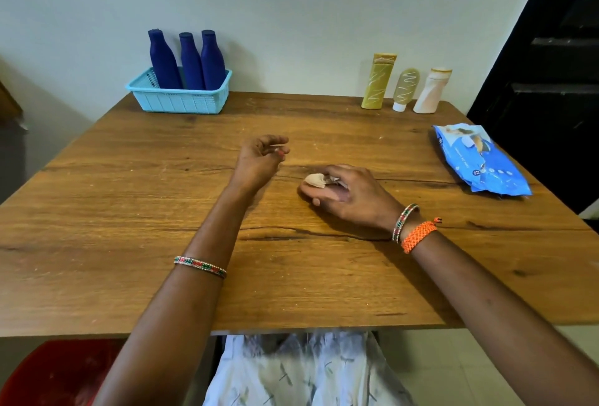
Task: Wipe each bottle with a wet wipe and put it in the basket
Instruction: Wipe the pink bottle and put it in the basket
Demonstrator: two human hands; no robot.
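Note:
Three dark blue bottles (191,60) stand upright in a light blue basket (181,101) at the table's far left. At the far right stand a yellow tube (378,81), a small yellowish tube (405,89) on its white cap, and a white bottle (431,91). My right hand (350,193) rests on the table middle, shut on a crumpled, soiled wet wipe (316,179). Just left of it my left hand (261,159) hovers with loosely curled fingers, holding nothing.
A blue pack of wet wipes (479,159) lies at the table's right edge. The wooden table (129,211) meets a pale wall at the back. A red tub (58,373) sits on the floor at lower left. A dark doorway is at right.

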